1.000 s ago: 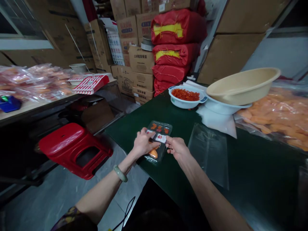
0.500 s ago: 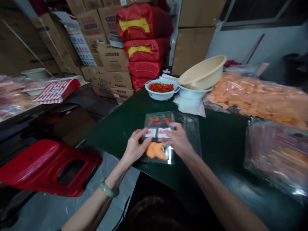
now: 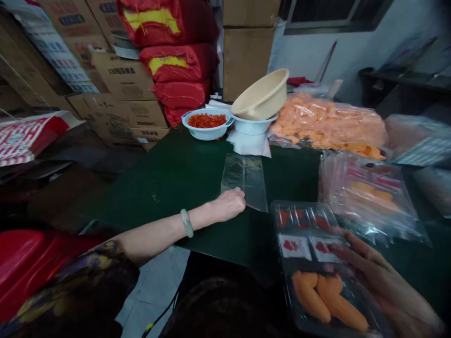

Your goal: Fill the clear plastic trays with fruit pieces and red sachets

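Observation:
On the right, my right hand (image 3: pixel 366 263) is closed on the edge of a black compartment tray (image 3: pixel 287 263), close to the camera. Orange curved pieces (image 3: pixel 319 295) fill its near compartment, two small white printed packets (image 3: pixel 295 246) lie across the middle, and red bits (image 3: pixel 289 217) show at the far end. My left hand (image 3: pixel 229 204), a pale bangle on its wrist, is closed over the near edge of a flat clear plastic bag (image 3: pixel 244 176) on the green table (image 3: pixel 197 178). Its fingertips are hidden.
At the back stand a white bowl of red pieces (image 3: pixel 207 133) and a cream basin (image 3: pixel 262 98) tilted on another bowl. To the right are a large bag of orange pieces (image 3: pixel 327 119) and a stack of filled clear bags (image 3: pixel 373 192). A red stool (image 3: pixel 31 267) is at left.
The tray has gone from the table's middle to the near right in my right hand. My left hand has left the tray and closed on the clear bag. The view has swung right.

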